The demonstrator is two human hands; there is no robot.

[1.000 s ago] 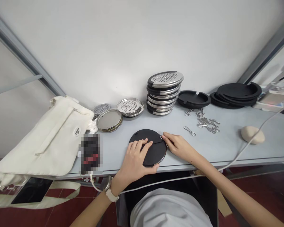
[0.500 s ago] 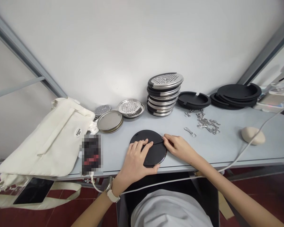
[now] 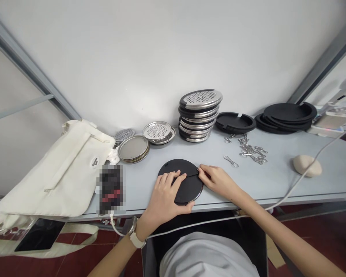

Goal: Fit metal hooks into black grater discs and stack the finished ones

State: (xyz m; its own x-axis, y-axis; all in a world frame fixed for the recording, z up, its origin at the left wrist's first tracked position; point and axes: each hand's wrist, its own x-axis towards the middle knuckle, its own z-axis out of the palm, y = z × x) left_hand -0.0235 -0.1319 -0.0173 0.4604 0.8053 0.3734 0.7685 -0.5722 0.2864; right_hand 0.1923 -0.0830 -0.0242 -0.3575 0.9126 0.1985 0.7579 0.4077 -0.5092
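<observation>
Left hand half-spread, holding the black disc on the desk near its front edge, right hand nearly closed, pinching what looks like a metal clip at the disc's right rim.

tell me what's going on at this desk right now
A person has the left hand over a round black disc near the desk's front edge, fingers on top, thumb along the near rim. The right hand pinches a small metal piece at the disc's right edge. Behind stands a stack of black-and-silver discs; metal clips lie to its right.
</observation>
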